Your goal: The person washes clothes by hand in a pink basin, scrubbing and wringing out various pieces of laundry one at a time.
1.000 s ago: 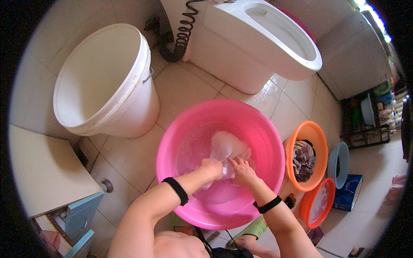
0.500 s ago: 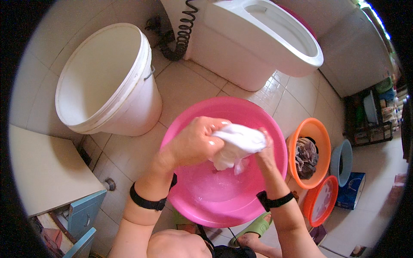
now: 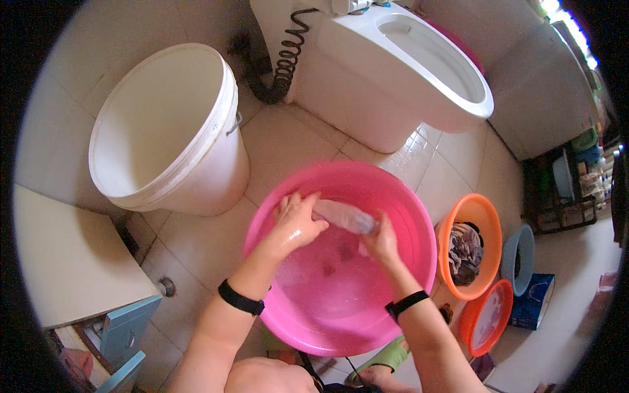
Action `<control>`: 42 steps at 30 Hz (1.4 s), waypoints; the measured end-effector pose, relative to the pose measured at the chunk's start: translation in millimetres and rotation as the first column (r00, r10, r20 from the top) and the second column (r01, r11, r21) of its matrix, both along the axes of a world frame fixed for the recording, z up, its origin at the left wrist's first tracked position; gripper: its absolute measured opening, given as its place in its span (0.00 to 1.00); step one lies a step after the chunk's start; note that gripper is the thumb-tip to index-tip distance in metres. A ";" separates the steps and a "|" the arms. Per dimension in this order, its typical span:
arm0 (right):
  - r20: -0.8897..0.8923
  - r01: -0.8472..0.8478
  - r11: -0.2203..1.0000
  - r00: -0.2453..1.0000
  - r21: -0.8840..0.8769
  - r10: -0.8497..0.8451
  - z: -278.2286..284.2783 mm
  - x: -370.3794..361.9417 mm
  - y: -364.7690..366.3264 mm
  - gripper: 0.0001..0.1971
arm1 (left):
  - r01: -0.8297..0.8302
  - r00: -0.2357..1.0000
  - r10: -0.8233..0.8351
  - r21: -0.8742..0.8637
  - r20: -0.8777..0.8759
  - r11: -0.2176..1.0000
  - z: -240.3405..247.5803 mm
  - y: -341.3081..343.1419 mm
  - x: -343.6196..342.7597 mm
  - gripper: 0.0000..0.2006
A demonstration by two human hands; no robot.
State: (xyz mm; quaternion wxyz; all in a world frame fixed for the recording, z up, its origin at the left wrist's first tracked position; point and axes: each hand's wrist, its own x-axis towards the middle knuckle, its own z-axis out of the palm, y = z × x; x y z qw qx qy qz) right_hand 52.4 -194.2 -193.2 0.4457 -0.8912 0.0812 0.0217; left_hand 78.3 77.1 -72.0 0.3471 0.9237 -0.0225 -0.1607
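A small wet white cloth [image 3: 341, 216] is stretched between my two hands, over the far half of a large pink basin [image 3: 347, 337]. At its left end, my left hand [image 3: 299, 221] grips it with bent fingers. My right hand [image 3: 381, 238] is closed on the other end, which looks greyish and is blurred by motion. What kind of garment it is does not show clearly. Shallow water lies in the basin below, with a few dark patches on the bottom.
On the left stands a tall white bucket [image 3: 216, 177], with a cabinet [image 3: 72, 262] nearer me. A toilet [image 3: 367, 98] is beyond the basin. To the right are an orange basin [image 3: 447, 262] with clothes, a red-orange basin [image 3: 466, 321] and a blue basin [image 3: 528, 262].
Both hands have moved lower into the basin, the left one also leftward. The cloth has gone from a bunched bundle to a longer stretched strip. The view has shifted slightly.
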 end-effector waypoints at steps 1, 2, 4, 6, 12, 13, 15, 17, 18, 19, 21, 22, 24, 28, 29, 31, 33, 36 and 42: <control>-0.173 -0.100 0.969 0.983 -0.225 0.062 -15.3 -10.2 18.6 0.23 | 0.012 0.997 -0.016 -0.052 -0.082 0.999 -4.7 5.1 0.8 0.34; -0.339 -0.255 0.868 0.934 -0.426 0.108 -24.5 -20.1 31.5 0.23 | 0.002 0.997 -0.008 -0.076 -0.082 0.997 -2.2 3.6 -1.0 0.32; -0.556 -0.467 0.752 0.815 -0.466 0.162 -24.6 -47.5 76.1 0.25 | 0.047 0.995 -0.063 -0.187 -0.082 0.981 -23.9 12.7 -2.8 0.28; -0.460 -0.599 0.569 0.800 -0.563 0.386 -27.8 -76.0 84.1 0.36 | 0.041 0.993 -0.068 -0.240 -0.102 0.970 -24.0 8.7 -3.6 0.27; -0.473 -0.459 0.745 0.854 -0.485 0.218 -7.9 -57.1 84.3 0.45 | 0.049 0.987 -0.085 -0.256 -0.134 0.966 -15.8 15.7 -8.9 0.26; -0.518 -0.420 0.697 0.852 -0.581 0.082 -15.4 -67.0 87.2 0.44 | 0.044 0.986 -0.085 -0.275 -0.142 0.960 -12.5 8.3 -5.0 0.26; -0.491 -0.557 0.516 0.827 -0.651 0.274 -78.1 -91.5 52.5 0.39 | 0.060 0.981 -0.111 -0.299 -0.157 0.952 -10.3 -6.3 2.1 0.26; -0.413 -0.596 0.464 0.797 -0.655 0.441 -71.1 -93.6 50.0 0.36 | 0.037 0.975 -0.097 -0.283 -0.199 0.959 -16.5 -1.6 -1.7 0.25; -0.478 -0.569 0.593 0.817 -0.570 0.324 -29.2 -82.7 79.2 0.33 | 0.020 0.979 -0.069 -0.246 -0.192 0.969 -25.6 15.0 -9.6 0.25; -0.552 -0.490 0.702 0.818 -0.517 0.164 3.8 -72.9 83.4 0.29 | 0.034 0.983 -0.078 -0.247 -0.169 0.968 -25.1 13.9 -11.9 0.25; -0.516 -0.397 0.760 0.851 -0.514 0.096 3.8 -66.0 61.9 0.30 | 0.054 0.981 -0.106 -0.298 -0.163 0.953 -16.6 4.7 -8.7 0.25; -0.485 -0.308 0.818 0.873 -0.485 0.041 8.6 -63.9 58.0 0.31 | 0.066 0.978 -0.127 -0.330 -0.168 0.942 -13.8 4.1 -10.1 0.25; -0.624 -0.414 0.811 0.777 -0.412 0.080 18.2 -51.1 48.9 0.31 | 0.069 0.977 -0.131 -0.334 -0.168 0.940 -22.2 6.6 -13.0 0.24; -0.539 -0.316 0.889 0.710 0.332 0.453 100.3 -47.3 56.8 0.19 | 0.058 0.988 -0.099 -0.312 -0.119 0.948 -17.1 6.9 -15.5 0.23; -0.521 -0.222 0.877 0.732 0.425 0.438 129.5 -45.6 55.0 0.18 | 0.062 0.987 -0.105 -0.320 -0.119 0.945 -12.5 4.5 -14.9 0.23; -0.503 -0.127 0.845 0.754 0.520 0.423 174.7 -43.9 55.7 0.17 | 0.186 0.952 -0.264 -0.395 -0.154 0.900 -7.1 5.5 -13.1 0.26; -0.387 -0.041 0.736 0.830 0.676 0.402 212.1 -43.3 57.2 0.15 | 0.329 0.929 -0.370 -0.404 -0.025 0.854 -37.2 0.9 -20.4 0.28; -0.129 -0.160 0.653 0.919 0.740 0.372 242.8 -44.9 44.6 0.16 | 0.472 0.851 -0.524 -0.472 0.024 0.744 -36.4 -8.4 -26.0 0.36; 0.041 -0.100 0.358 0.985 0.928 0.169 255.5 -42.1 20.3 0.29 | 0.258 0.942 -0.332 -0.537 -0.045 0.803 -0.4 -17.5 -14.6 0.18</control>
